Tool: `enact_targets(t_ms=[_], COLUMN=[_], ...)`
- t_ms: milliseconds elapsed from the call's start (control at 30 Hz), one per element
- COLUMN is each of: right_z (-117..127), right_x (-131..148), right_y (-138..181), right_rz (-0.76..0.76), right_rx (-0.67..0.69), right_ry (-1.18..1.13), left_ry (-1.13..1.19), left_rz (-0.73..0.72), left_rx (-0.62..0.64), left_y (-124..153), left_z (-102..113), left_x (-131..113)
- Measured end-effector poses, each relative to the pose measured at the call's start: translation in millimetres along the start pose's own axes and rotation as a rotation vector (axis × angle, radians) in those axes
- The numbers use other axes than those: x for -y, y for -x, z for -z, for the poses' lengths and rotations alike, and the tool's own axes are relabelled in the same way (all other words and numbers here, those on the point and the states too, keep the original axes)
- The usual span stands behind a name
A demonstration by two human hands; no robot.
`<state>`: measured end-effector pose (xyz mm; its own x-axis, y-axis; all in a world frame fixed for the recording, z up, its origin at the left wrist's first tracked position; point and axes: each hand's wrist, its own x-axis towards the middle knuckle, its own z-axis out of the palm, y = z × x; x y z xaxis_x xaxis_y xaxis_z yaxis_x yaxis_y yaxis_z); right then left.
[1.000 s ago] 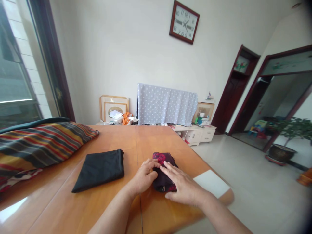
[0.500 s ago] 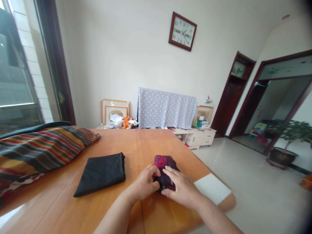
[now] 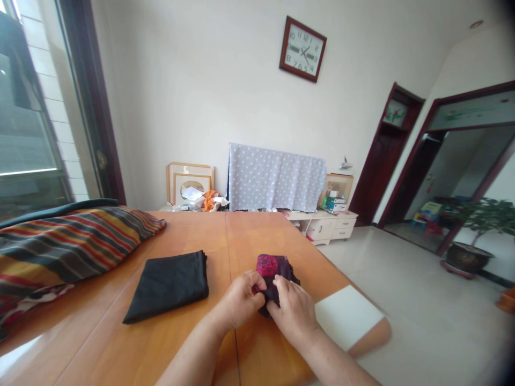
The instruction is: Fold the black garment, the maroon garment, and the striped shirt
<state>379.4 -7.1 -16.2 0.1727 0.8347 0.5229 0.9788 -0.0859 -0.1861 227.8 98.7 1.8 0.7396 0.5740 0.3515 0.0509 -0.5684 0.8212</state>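
Observation:
A small folded bundle of dark purple cloth (image 3: 269,265) with a pink-red floral patch lies on the wooden table, partly covered by my fingers. At its left edge, my left hand (image 3: 246,296) pinches the fabric between thumb and fingers. From the right, my right hand (image 3: 293,305) grips the near side of the same cloth with curled fingers. To the left of my hands lies a black folded cloth (image 3: 169,287), flat and untouched.
Striped fabric (image 3: 84,244) is heaped along the table's left side. A white sheet (image 3: 349,316) lies by the right edge of the wooden table (image 3: 193,230). Beyond stand a low white cabinet (image 3: 341,228) and a polka-dot cover (image 3: 277,177); a potted plant (image 3: 469,257) is at right.
My right hand has drawn in its fingers, from lying spread over the cloth to gripping it. The cloth's near part is now bunched up. My left hand keeps its pinch.

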Motion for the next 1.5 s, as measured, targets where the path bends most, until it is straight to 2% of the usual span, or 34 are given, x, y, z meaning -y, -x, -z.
enact_targets(t_ms=[133,267,367,533,767,833,900,1000,1100,1233,1333,1400,1500], right_z=[-4.0,3.3,11.0,12.2,18.9,23.6,27.2,29.5,30.9,36.4,35.0,25.8,1.7], right_x=[-4.9,-14.4,-15.8,-18.0,-25.6,-21.7,-18.9,-22.2,-30.9,-35.3,-33.3,-33.8,-41.7], right_y=[6.8,14.8,14.4,7.4,7.4,10.8,14.6,18.1,16.0,-2.6,-28.5,-45.3,-60.2], right_rz=[0.064,0.151,0.131,0.116,0.208,0.210,0.201,0.174,0.043,-0.174,-0.195,-0.165,-0.179], right_rx=[-0.004,0.048,0.088,0.077,0.179,0.200,0.213,0.232,0.169,-0.010,-0.110,-0.076,0.166], right_ry=[-0.043,-0.113,-0.111,-0.125,-0.191,-0.200,-0.224,-0.331,-0.509,-0.602,-0.539,-0.473,-0.368], left_ry=[-0.031,-0.013,0.034,0.130,0.024,0.009,-0.053,-0.244,-0.395,-0.452,-0.460,-0.472,-0.501], left_rz=[0.000,0.034,0.069,0.079,0.008,-0.048,-0.092,-0.080,-0.044,-0.029,-0.017,-0.003,0.017], left_rx=[0.019,0.053,0.029,-0.011,-0.208,-0.219,-0.155,0.020,0.140,0.171,0.181,0.199,0.225], left_y=[0.2,-0.8,-2.1,-3.2,-7.7,-8.4,-7.2,-2.8,1.0,1.2,0.1,-0.1,0.1], left_z=[4.1,6.0,3.9,1.0,-4.0,-10.3,-17.9,-26.9,-29.1,-27.1,-26.5,-26.4,-25.9], left_x=[-2.7,-3.2,-1.0,3.2,-1.5,-3.8,-4.8,-4.4,-5.0,-8.5,-10.3,-11.4,-14.3])
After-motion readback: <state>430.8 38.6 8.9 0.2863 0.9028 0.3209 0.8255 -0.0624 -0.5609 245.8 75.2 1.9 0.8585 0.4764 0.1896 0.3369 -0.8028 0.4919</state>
